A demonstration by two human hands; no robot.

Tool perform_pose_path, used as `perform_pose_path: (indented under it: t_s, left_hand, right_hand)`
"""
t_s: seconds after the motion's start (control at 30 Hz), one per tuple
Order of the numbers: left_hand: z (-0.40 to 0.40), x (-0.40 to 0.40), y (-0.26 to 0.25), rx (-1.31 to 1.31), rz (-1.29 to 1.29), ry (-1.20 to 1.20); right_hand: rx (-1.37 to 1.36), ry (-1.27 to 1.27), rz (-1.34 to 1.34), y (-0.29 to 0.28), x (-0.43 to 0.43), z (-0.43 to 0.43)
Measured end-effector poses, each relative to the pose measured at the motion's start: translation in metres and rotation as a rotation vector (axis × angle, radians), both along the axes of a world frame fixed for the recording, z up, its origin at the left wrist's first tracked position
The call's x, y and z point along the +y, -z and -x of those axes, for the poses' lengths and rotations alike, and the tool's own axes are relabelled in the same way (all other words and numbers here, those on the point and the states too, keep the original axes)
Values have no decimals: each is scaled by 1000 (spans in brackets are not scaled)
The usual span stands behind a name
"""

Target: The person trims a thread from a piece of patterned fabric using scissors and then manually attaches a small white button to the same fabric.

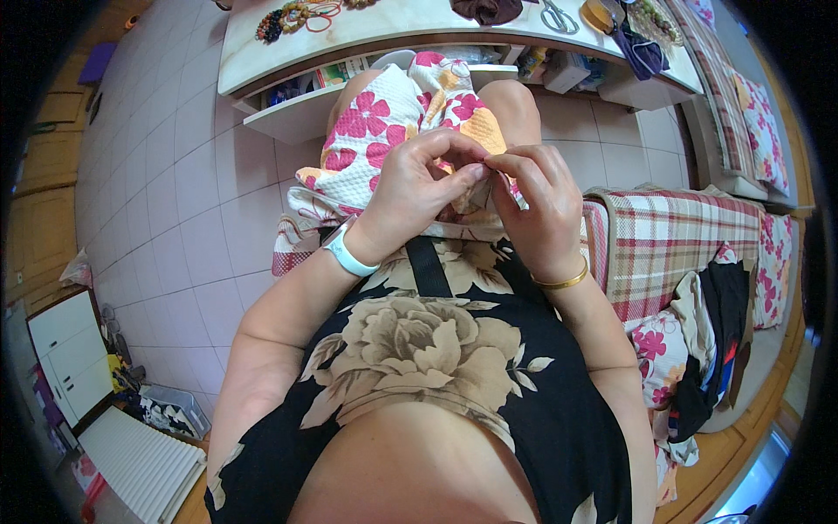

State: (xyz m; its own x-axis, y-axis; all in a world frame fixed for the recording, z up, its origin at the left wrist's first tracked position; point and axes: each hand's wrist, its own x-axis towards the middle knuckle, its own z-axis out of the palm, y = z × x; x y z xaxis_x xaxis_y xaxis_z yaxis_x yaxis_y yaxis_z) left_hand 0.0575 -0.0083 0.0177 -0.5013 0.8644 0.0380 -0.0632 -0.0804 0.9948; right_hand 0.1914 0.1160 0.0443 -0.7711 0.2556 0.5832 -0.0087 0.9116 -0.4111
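Note:
My left hand (429, 177) and my right hand (540, 200) meet above my lap, thumbs and forefingers pinched together at one spot. Between the fingertips is a tiny dark thing, too small and too covered to name. Beneath both hands, a white cloth with pink flowers and orange patches (366, 124) lies across my thighs. A watch with a pale blue strap (350, 252) is on my left wrist, and a gold bangle (562, 281) circles the right one.
A marble-topped table (406, 16) stands ahead, its drawer (294, 114) pulled out towards my knees. On the top lie beaded bracelets (281, 23), scissors (558, 18) and dark cloth (488, 10). To the right is a seat with a plaid cover (681, 242) and clothes (720, 327).

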Motion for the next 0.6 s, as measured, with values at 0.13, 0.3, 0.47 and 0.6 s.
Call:
perform_pose_path:
  t_s: [0.13,0.3,0.47,0.6]
  left_hand:
    - [1,0,2,59,-14,11]
    - [4,1,4,12,-7,26]
    - [8,-2,-1,-169,99,108]
    - [5,-2,5,-76,34,90]
  right_hand:
    - [6,8,26,1,0,2]
    - [7,24,14,4,1,0]
    - [25,13,31,9,2,0]
    - [17,18,31,9,1,2]
